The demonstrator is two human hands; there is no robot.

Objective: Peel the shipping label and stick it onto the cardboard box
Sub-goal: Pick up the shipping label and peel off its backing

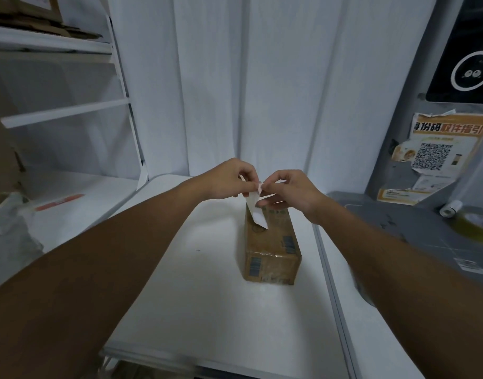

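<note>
Standing toward the tabletop's (196,296) far right side is the cardboard box (271,247); above its far end, 2 hands — left hand (226,179) and right hand (292,191) — both pinch the shipping label (255,210), its lower corner hanging over the box top.

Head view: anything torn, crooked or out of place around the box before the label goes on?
The orange QR-code poster on the grey panel at right is torn and peeling at its edges. The cardboard box sits slightly askew on the white table, wrapped in wrinkled tape. Both hands hold the label above it.
</note>
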